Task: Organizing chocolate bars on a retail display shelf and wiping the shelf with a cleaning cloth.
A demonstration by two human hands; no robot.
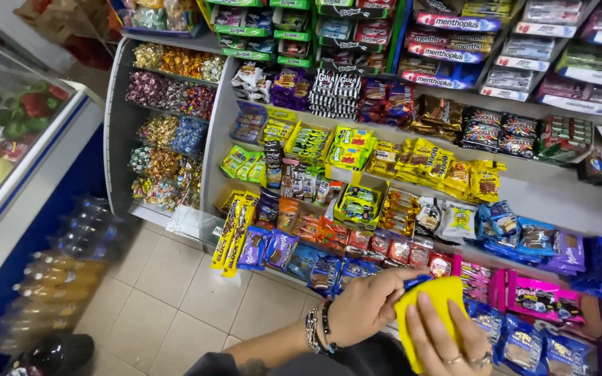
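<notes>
Both hands share the grip on a yellow packet (432,306) low in the head view, just in front of the bottom row of a sweets shelf (559,191). The left hand (365,306), with beaded bracelets (318,327) at the wrist, closes on the packet's left edge, thumb and fingers pinching it. The right hand (447,341), wearing rings, lies over the packet's lower face with fingers spread and pressing on it; whether its thumb wraps behind is hidden, so it is probably holding rather than merely resting. The packet sits between the two hands, tilted. Pink packets (541,299) and blue packets (517,348) lie just beyond it. Bottles (57,278) stand blurred on the tiled floor (175,292) at left.
</notes>
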